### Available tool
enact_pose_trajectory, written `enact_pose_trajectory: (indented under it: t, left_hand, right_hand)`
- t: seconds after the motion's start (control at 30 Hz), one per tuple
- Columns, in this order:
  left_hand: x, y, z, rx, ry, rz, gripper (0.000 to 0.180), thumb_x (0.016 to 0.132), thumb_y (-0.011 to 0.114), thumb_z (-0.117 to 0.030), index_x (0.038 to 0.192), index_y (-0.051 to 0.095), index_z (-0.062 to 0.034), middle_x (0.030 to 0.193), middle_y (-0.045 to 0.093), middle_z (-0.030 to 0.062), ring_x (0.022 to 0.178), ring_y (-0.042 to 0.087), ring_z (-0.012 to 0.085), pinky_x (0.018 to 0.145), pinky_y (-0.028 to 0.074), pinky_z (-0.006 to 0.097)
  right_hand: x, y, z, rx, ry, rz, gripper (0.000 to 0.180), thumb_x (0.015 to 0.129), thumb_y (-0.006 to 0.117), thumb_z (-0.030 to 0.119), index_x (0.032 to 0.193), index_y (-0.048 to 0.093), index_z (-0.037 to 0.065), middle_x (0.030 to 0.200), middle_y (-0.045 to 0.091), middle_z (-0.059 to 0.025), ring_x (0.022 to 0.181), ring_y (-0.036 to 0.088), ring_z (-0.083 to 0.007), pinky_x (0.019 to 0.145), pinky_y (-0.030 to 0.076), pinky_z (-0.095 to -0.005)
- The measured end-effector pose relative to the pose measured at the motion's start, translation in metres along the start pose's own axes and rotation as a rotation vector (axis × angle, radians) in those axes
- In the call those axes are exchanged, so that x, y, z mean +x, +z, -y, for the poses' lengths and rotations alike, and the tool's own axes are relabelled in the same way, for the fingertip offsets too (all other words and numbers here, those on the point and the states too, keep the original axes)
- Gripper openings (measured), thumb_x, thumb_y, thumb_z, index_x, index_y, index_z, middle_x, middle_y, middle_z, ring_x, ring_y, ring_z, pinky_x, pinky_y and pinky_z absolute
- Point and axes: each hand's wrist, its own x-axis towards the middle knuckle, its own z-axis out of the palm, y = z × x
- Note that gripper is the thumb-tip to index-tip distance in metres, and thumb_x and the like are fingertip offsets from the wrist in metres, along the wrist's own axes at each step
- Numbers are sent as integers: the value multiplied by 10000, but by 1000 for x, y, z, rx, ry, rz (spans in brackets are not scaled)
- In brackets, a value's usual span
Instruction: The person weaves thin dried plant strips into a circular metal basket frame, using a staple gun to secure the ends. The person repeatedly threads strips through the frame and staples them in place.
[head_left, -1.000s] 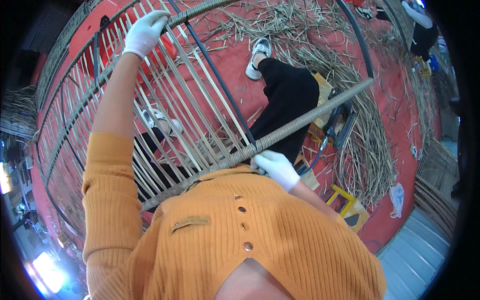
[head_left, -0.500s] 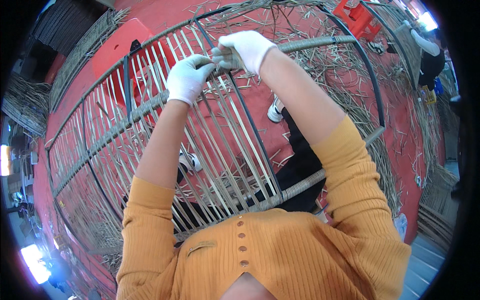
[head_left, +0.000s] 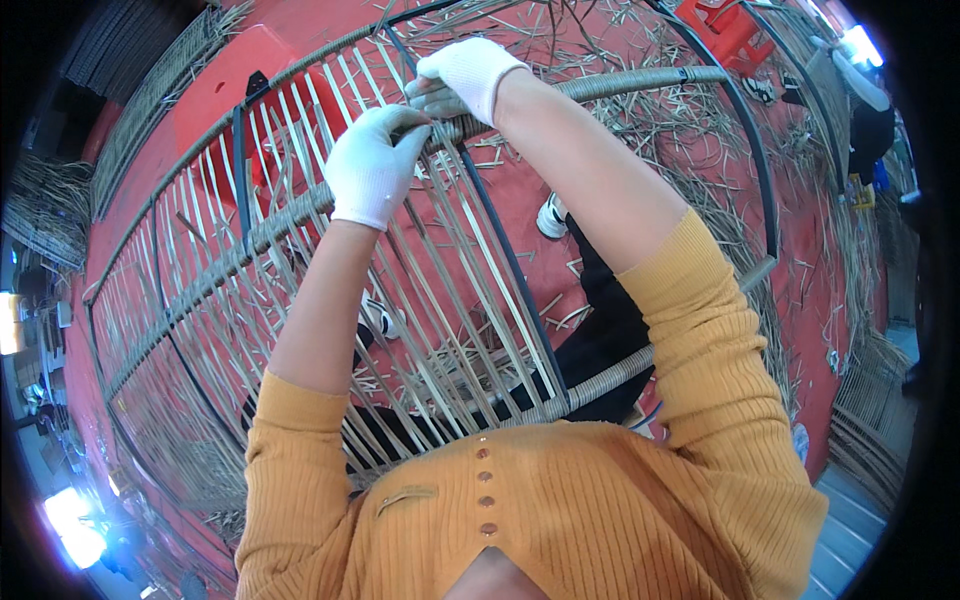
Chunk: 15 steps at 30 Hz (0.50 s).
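A large frame of dark metal bars and pale slats lies before me, with a cane-wrapped rail across its middle. My left hand, in a white knit glove, closes over this rail, thumb and forefinger brought near each other. Just beyond it, my right hand wears a matching glove and is held slightly above the rail, its fingers curled together. Whatever its fingertips pinch is too small to make out. Long thin slats run from the rail toward my body. A dark crossbar stands beside the last slats.
A red plastic table stands beyond the frame's left side. Loose straw strips litter the red floor at the right. A red stool and another person are at the far right. Bundled stalks lie at the left.
My right hand has moved a little left and away from me, its fingers now more curled. The left hand stays on the rail. The view has shifted slightly.
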Motion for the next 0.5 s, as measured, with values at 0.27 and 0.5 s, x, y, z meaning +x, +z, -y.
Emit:
enact_pose_trajectory:
  t: [0.27,0.5]
  left_hand:
    - [10,10,-17,315,74,30,276,911,667,-405,951,773,-154,961,664,120,871,691,293,786,551,414]
    - [62,-9,5,-316,-295,866,388,982,612,-384,1002,740,-18,798,684,32,688,618,106,634,517,281]
  right_hand:
    - [-59,-13,-18,-337,-528,-243,389,995,490,349,977,695,19,1025,698,-231,964,640,-421,873,482,-457]
    - [-110,11,-85,-1138,-812,-623,209,796,766,197,842,616,58,733,601,-124,729,613,-353,678,482,-456]
